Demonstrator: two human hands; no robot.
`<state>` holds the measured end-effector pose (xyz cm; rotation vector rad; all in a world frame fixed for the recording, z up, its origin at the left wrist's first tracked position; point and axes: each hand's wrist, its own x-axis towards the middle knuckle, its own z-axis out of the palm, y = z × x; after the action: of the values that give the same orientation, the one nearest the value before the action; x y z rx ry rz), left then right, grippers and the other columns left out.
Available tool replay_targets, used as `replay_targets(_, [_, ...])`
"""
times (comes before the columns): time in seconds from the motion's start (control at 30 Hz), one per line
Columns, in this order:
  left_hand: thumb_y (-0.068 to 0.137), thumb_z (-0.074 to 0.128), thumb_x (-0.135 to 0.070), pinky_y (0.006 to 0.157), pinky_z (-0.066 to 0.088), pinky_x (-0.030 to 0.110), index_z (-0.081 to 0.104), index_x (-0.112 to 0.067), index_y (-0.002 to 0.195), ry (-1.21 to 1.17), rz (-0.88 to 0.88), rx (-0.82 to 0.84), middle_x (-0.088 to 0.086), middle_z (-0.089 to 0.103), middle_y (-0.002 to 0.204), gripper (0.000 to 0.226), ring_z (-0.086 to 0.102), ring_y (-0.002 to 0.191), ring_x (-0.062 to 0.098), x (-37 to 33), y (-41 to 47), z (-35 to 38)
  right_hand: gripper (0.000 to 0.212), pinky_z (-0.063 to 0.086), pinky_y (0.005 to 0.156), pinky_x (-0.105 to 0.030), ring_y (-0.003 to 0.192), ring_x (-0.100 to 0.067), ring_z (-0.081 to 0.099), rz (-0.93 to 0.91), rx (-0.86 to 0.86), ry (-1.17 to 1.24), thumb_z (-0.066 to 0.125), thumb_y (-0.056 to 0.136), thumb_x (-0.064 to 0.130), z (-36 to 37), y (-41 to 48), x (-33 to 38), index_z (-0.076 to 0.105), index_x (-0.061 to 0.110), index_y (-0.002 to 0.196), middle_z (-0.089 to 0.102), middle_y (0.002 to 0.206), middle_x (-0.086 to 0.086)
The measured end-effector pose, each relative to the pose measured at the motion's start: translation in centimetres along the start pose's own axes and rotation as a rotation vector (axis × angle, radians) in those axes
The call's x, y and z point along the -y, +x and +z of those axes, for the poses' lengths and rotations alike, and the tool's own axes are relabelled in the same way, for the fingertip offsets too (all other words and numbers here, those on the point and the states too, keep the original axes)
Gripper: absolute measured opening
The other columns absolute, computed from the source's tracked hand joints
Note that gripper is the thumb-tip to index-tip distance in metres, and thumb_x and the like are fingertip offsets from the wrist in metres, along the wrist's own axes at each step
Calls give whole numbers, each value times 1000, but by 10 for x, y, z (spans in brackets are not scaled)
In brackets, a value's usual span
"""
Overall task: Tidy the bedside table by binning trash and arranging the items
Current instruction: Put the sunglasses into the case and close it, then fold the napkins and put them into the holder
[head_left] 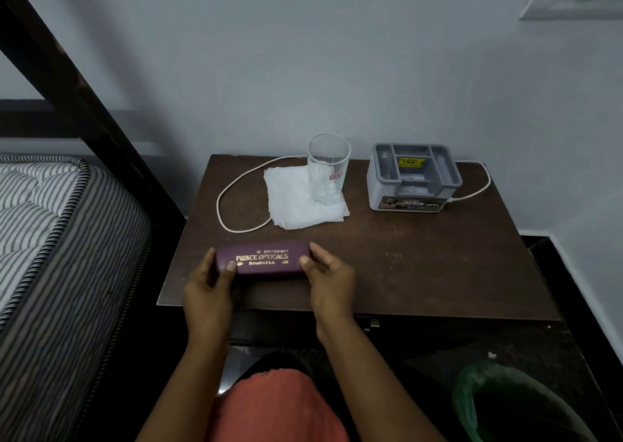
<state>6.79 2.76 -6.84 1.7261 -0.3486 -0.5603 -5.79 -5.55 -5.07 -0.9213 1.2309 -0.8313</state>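
A maroon spectacle case (pixel 263 259) with gold lettering lies near the front left of the dark wooden bedside table (pixel 421 266). My left hand (pixel 209 286) grips its left end, thumb on top. My right hand (pixel 328 273) grips its right end the same way. Behind the case, an empty clear glass (pixel 327 168) stands on a white tissue (pixel 296 202). A grey organiser box (pixel 413 177) with compartments sits at the back right. A white cable (pixel 222 205) loops from the tissue round the left and runs behind to the box.
A green-lined bin (pixel 488 408) stands on the dark floor at the lower right. A striped mattress (pixel 50 222) and a dark bed frame (pixel 67 81) border the table on the left. A grey wall is close behind.
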Motion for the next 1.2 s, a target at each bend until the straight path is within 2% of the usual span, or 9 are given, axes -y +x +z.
replay_targets(0.13, [85, 65, -24, 110, 37, 44, 42, -13, 139, 142, 21, -60, 8, 54, 136, 59, 51, 125, 18, 7, 5, -9, 37, 50, 96, -32, 98, -15, 66, -76, -7, -101, 67, 80, 2, 15, 0, -12, 64, 7, 117, 69, 111, -7])
replay_targets(0.4, [83, 62, -39, 113, 30, 49, 36, -19, 142, 240, 32, -95, 4, 45, 145, 68, 43, 132, 17, -1, 3, -8, 41, 46, 79, -12, 90, -9, 62, -177, 8, -257, 71, 79, 11, 9, 2, -14, 63, 9, 119, 67, 114, -6])
replay_targets(0.5, [89, 60, -23, 113, 29, 39, 41, -14, 140, 260, 194, -147, 7, 43, 144, 55, 41, 132, 19, -26, -2, 5, 50, 43, 79, -10, 95, -8, 59, -221, -57, -231, 74, 77, 13, 2, 11, 0, 58, 11, 124, 64, 119, -5])
replay_targets(0.63, [88, 62, -17, 108, 34, 27, 47, -16, 135, 186, 291, 67, -2, 48, 138, 49, 44, 129, 12, -63, 3, 49, 65, 40, 91, -17, 117, -15, 54, -289, -137, -186, 73, 77, 7, -12, 45, 36, 45, 10, 135, 54, 133, -7])
replay_targets(0.77, [82, 70, -26, 110, 32, 30, 34, -13, 142, 226, 255, 338, 4, 41, 146, 71, 39, 134, 16, -87, 23, 107, 79, 34, 103, -25, 134, -20, 39, -297, -43, -338, 72, 78, 8, -17, 86, 61, 29, 12, 144, 37, 148, -8])
replay_targets(0.9, [65, 76, -41, 110, 36, 41, 34, -13, 142, 251, 175, 437, 7, 45, 144, 91, 42, 132, 22, -85, 47, 142, 86, 29, 114, -41, 140, -23, 28, -232, 121, -430, 70, 79, 6, -13, 109, 65, 18, 13, 148, 25, 155, -9])
replay_targets(0.97, [60, 75, -42, 107, 40, 45, 39, -13, 138, 227, 179, 414, 8, 51, 139, 91, 48, 127, 23, -77, 56, 152, 81, 35, 111, -43, 135, -21, 38, -259, 168, -436, 70, 78, 4, -11, 118, 60, 27, 14, 145, 37, 149, -8])
replay_targets(1.07, [65, 80, -32, 104, 43, 43, 46, -10, 132, 238, 192, 375, 10, 57, 131, 78, 53, 121, 25, -71, 61, 161, 56, 47, 99, -42, 112, -17, 56, -318, 180, -426, 66, 78, -1, -9, 128, 58, 47, 15, 129, 59, 126, -5])
replay_targets(1.2, [68, 81, -29, 101, 45, 40, 49, -9, 126, 268, 203, 316, 10, 60, 126, 69, 56, 116, 25, -69, 66, 171, 47, 51, 93, -37, 105, -18, 60, -394, 129, -455, 67, 76, 0, -8, 136, 60, 55, 14, 119, 64, 117, -5])
